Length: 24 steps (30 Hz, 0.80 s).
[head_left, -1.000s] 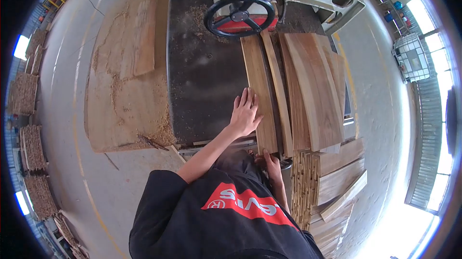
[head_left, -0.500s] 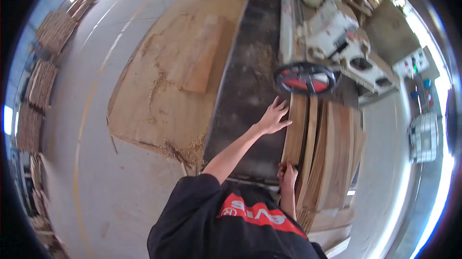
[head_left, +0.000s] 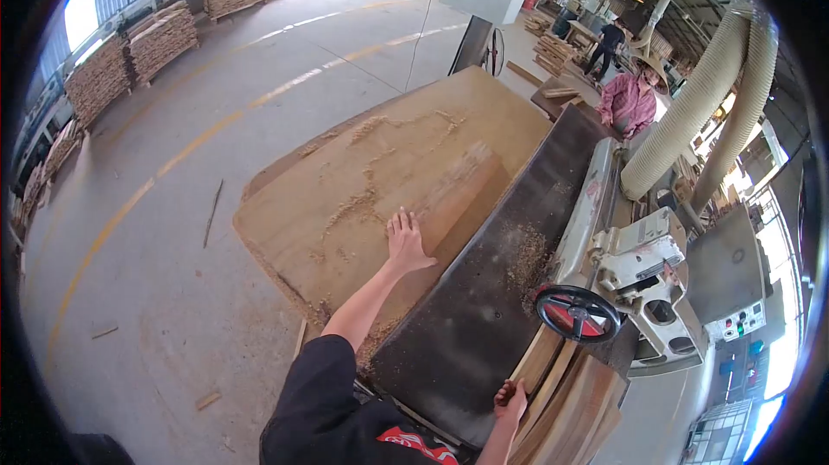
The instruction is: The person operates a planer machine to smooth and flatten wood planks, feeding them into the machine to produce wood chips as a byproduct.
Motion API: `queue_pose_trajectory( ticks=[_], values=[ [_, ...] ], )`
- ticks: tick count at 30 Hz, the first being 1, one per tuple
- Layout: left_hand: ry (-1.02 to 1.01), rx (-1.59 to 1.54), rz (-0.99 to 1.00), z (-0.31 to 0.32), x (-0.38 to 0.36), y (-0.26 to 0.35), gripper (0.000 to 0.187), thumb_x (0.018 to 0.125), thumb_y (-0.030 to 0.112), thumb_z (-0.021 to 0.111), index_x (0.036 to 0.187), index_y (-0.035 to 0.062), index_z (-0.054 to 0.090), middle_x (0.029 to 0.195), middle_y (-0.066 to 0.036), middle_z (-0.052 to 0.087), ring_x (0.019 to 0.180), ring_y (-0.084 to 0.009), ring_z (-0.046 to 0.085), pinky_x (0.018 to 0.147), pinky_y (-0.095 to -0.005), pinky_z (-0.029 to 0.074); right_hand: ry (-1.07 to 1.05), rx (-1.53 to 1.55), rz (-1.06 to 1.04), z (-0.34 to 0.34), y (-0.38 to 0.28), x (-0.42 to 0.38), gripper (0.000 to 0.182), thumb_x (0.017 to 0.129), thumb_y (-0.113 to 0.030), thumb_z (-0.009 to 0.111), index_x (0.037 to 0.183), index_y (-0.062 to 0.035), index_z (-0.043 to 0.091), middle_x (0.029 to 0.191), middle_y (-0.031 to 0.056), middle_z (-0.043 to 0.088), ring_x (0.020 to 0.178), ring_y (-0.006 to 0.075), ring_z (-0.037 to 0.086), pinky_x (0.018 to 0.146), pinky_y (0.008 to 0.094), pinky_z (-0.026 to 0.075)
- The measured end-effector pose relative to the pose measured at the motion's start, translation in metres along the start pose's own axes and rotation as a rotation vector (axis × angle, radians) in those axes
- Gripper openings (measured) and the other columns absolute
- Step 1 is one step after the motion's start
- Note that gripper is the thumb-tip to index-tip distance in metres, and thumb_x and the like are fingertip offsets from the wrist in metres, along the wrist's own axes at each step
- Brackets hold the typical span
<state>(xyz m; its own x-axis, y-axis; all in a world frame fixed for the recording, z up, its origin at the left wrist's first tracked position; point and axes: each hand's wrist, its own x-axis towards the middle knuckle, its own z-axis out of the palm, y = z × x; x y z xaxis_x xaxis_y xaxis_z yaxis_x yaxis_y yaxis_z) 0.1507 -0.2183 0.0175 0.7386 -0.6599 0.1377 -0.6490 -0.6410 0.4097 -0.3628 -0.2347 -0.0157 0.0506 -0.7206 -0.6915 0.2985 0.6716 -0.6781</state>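
My left hand (head_left: 406, 245) is open, with its fingers spread over the near end of a thick wooden board (head_left: 462, 193). Whether the palm presses on the wood cannot be made out. That board lies on a large plywood sheet (head_left: 302, 197) strewn with shavings. Lower down, my right hand (head_left: 511, 400) is closed at the near end of a narrow wooden board (head_left: 537, 354). The far end of this strip runs up to the machine, beside a black handwheel (head_left: 577, 313) with a red centre.
The dark machine table (head_left: 466, 327) carries sawdust. More planks (head_left: 579, 404) lie to the right of my right hand. Two ribbed hoses (head_left: 691, 102) rise from the machine. A person in a pink shirt (head_left: 630, 102) stands at its far end; stacked wood (head_left: 99, 81) lines the left.
My left hand has moved left, from above the dark table to the board on the plywood. My right hand stays at the narrow board's end. The view has tilted up.
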Motion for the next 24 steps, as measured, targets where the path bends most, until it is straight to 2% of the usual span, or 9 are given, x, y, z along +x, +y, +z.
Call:
queue_pose_trajectory(
  ticks=[3,7,10,13,16,18,20,21,24],
  values=[
    [-0.050,0.016,-0.065,-0.007,0.007,0.003,0.139,0.055,0.059,0.098,0.165,-0.0025,0.040,0.167,-0.035,0.039,0.154,-0.0506,0.038,0.129,-0.0610,0.030,-0.023,0.026,-0.078,0.014,-0.005,0.009,0.043,0.112,-0.048,0.063,0.103,-0.0082,0.076,0.084,0.0026,0.076,0.070,0.0156,0.071,0.058,0.0312,0.057],
    [-0.136,0.022,-0.138,-0.027,0.003,0.011,0.141,0.054,0.058,0.099,0.166,-0.0023,0.039,0.162,-0.032,0.046,0.150,-0.0478,0.045,0.125,-0.0615,0.037,-0.058,-0.114,-0.201,0.024,0.008,-0.006,0.035,0.113,-0.039,0.061,0.106,-0.0082,0.076,0.085,0.0042,0.076,0.072,0.0175,0.073,0.063,0.0323,0.060],
    [-0.159,-0.024,-0.182,-0.048,-0.023,0.022,0.132,0.054,0.057,0.099,0.160,-0.0034,0.049,0.163,-0.031,0.046,0.152,-0.0486,0.043,0.123,-0.0624,0.038,-0.055,-0.346,-0.385,0.013,0.033,-0.030,0.031,0.112,-0.035,0.063,0.107,-0.0068,0.075,0.089,0.0063,0.078,0.072,0.0177,0.074,0.062,0.0321,0.060],
    [-0.196,-0.235,-0.264,-0.076,-0.066,0.028,0.106,0.061,0.057,0.098,0.145,-0.0005,0.067,0.145,-0.027,0.062,0.140,-0.0414,0.057,0.112,-0.0568,0.049,-0.052,-0.426,-0.540,0.000,0.057,-0.052,0.026,0.113,-0.025,0.062,0.107,-0.0033,0.075,0.087,0.0075,0.077,0.072,0.0169,0.074,0.062,0.0313,0.059],
    [-0.449,-1.071,-0.374,-0.042,-0.103,-0.005,0.098,0.068,0.056,0.094,0.144,-0.0003,0.068,0.127,-0.015,0.075,0.117,-0.0333,0.075,0.099,-0.0484,0.060,-0.080,-0.502,-0.685,-0.025,0.077,-0.063,0.028,0.114,-0.023,0.062,0.105,-0.0011,0.075,0.086,0.0070,0.076,0.070,0.0150,0.071,0.062,0.0300,0.058],
    [-0.509,-1.564,-0.406,-0.044,-0.147,-0.003,0.076,0.086,0.053,0.078,0.142,0.0026,0.067,0.114,-0.010,0.076,0.096,-0.0272,0.077,0.081,-0.0410,0.061,-0.099,-0.462,-0.693,-0.028,0.077,-0.069,0.028,0.114,-0.024,0.062,0.106,-0.0005,0.076,0.085,0.0066,0.076,0.068,0.0141,0.070,0.062,0.0291,0.056],
    [-0.585,-2.025,-0.449,-0.053,-0.179,-0.002,0.077,0.087,0.057,0.072,0.143,0.0046,0.065,0.125,-0.014,0.073,0.102,-0.0281,0.074,0.080,-0.0377,0.056,-0.092,-0.402,-0.642,-0.016,0.072,-0.075,0.029,0.115,-0.022,0.061,0.106,0.0014,0.075,0.085,0.0065,0.075,0.069,0.0128,0.069,0.062,0.0297,0.055],
    [-0.648,-2.005,-0.588,-0.064,-0.196,-0.006,0.081,0.090,0.062,0.063,0.152,0.0093,0.057,0.129,-0.016,0.072,0.112,-0.0317,0.072,0.087,-0.0487,0.056,-0.074,-0.410,-0.618,-0.013,0.070,-0.076,0.029,0.115,-0.019,0.060,0.106,0.0030,0.074,0.085,0.0067,0.074,0.069,0.0118,0.068,0.061,0.0307,0.055],
    [-0.718,-2.153,-0.577,-0.056,-0.232,-0.028,0.081,0.088,0.063,0.064,0.152,0.0129,0.059,0.134,-0.017,0.071,0.120,-0.0348,0.070,0.093,-0.0572,0.054,-0.084,-0.472,-0.613,-0.011,0.067,-0.074,0.030,0.117,-0.020,0.058,0.109,0.0026,0.075,0.088,0.0079,0.076,0.071,0.0132,0.071,0.063,0.0315,0.056]
  ],
)
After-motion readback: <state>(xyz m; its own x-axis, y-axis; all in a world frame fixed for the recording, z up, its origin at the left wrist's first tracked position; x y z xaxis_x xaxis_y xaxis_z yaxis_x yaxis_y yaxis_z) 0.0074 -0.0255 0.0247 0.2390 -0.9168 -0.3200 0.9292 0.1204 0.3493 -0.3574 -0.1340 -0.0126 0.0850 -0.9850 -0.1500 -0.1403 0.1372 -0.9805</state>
